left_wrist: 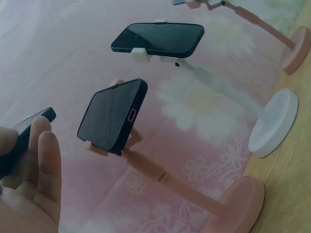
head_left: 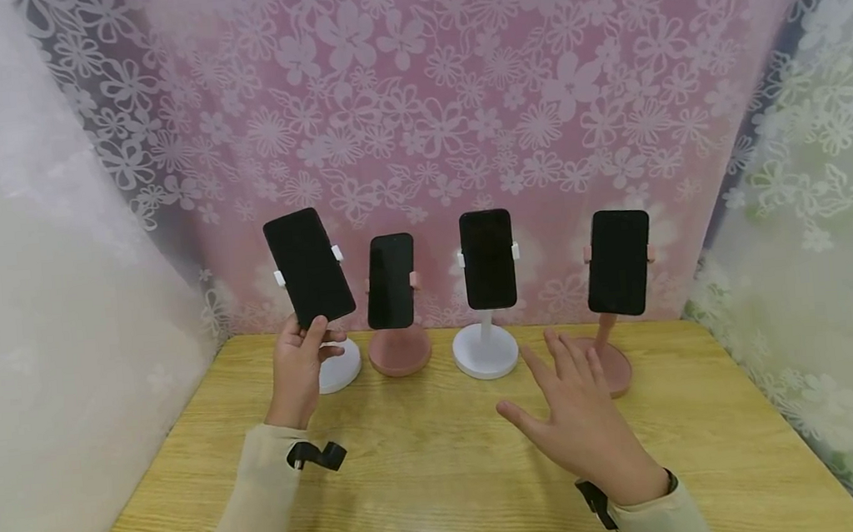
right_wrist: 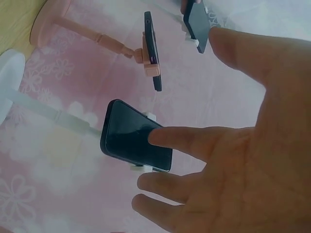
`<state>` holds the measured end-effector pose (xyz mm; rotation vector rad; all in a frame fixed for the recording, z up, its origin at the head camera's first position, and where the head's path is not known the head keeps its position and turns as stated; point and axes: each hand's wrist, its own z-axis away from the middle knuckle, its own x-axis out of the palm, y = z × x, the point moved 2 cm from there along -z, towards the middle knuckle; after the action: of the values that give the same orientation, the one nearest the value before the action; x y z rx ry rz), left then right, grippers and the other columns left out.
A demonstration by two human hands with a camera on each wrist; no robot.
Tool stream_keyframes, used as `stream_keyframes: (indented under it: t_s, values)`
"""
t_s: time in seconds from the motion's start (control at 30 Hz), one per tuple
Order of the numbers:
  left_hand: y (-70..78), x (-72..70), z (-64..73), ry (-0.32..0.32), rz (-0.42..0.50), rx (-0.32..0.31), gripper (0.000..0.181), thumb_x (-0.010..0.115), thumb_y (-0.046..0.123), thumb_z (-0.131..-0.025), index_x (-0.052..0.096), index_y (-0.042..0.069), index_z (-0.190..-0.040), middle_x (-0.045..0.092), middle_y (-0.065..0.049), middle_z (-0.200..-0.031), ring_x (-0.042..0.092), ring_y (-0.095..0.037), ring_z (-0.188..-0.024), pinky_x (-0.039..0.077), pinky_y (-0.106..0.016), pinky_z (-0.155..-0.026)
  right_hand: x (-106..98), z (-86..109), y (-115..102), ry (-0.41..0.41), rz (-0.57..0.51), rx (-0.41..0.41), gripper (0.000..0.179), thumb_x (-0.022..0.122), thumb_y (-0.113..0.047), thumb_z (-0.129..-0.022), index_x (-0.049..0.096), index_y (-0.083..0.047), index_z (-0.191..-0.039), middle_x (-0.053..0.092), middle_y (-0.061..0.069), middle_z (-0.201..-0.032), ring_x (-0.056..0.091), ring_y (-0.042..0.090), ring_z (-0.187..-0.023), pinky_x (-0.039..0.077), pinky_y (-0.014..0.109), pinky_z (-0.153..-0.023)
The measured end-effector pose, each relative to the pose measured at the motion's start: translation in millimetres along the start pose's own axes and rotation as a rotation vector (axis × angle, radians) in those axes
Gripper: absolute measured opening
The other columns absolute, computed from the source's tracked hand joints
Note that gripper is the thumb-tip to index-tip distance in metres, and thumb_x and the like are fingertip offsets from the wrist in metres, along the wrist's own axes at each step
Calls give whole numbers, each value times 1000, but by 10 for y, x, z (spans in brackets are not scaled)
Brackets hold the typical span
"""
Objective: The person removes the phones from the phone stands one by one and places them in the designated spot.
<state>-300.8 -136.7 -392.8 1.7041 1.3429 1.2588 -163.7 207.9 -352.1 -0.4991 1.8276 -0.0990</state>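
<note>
In the head view my left hand pinches the lower edge of a black phone, thumb in front. That phone leans to the left in white clamps, above a round white base partly hidden by the hand. My right hand hovers over the table, fingers spread, holding nothing. It is nearest a phone on a pink stand and partly covers that base. Between the hands, one phone sits on a pink stand and another on a white stand.
All the stands line the back of the wooden table, close to a pink floral cloth. Pale cloth hangs on the left, and flowered cloth on the right. Black straps circle both wrists.
</note>
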Motion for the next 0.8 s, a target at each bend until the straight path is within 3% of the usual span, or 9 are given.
stream_keyframes:
  t_s: [0.23, 0.43, 0.53, 0.67, 0.8]
  values:
    - [105, 5, 100, -3, -56, -16, 38, 63, 22, -106, 51, 7, -138, 68, -3, -102, 70, -12, -88, 59, -26, -76, -6, -19, 14, 20, 19, -2, 85, 64, -62, -96, 44, -5, -155, 25, 28, -165, 21, 48, -152, 11, 70, -119]
    - [189, -14, 231, -3, -39, -40, 41, 64, 18, -105, 49, 8, -142, 69, 1, -108, 70, -12, -90, 58, -26, -76, 0, -13, 35, 14, 6, -7, 84, 65, -61, -96, 43, -7, -156, 25, 28, -165, 20, 48, -152, 11, 69, -120]
    - [239, -25, 301, -4, -78, -38, 41, 66, 18, -103, 50, 10, -140, 70, 0, -108, 70, -13, -90, 58, -27, -77, -4, -14, 29, 14, -1, -5, 84, 65, -61, -96, 43, -7, -156, 24, 28, -165, 20, 48, -152, 10, 69, -120]
    - [348, -38, 405, -8, -125, -22, 38, 67, 13, -102, 50, 10, -136, 70, -1, -107, 70, -13, -91, 59, -27, -77, -3, -11, 21, 11, -4, -7, 84, 64, -62, -96, 43, -7, -157, 23, 27, -166, 20, 48, -152, 10, 69, -120]
    - [508, -17, 531, -39, -112, -5, 37, 65, 5, -102, 51, 8, -135, 70, 0, -108, 70, -13, -91, 59, -28, -75, -1, -12, 21, 12, 0, -11, 84, 65, -61, -96, 43, -8, -157, 25, 28, -165, 21, 48, -151, 11, 69, -120]
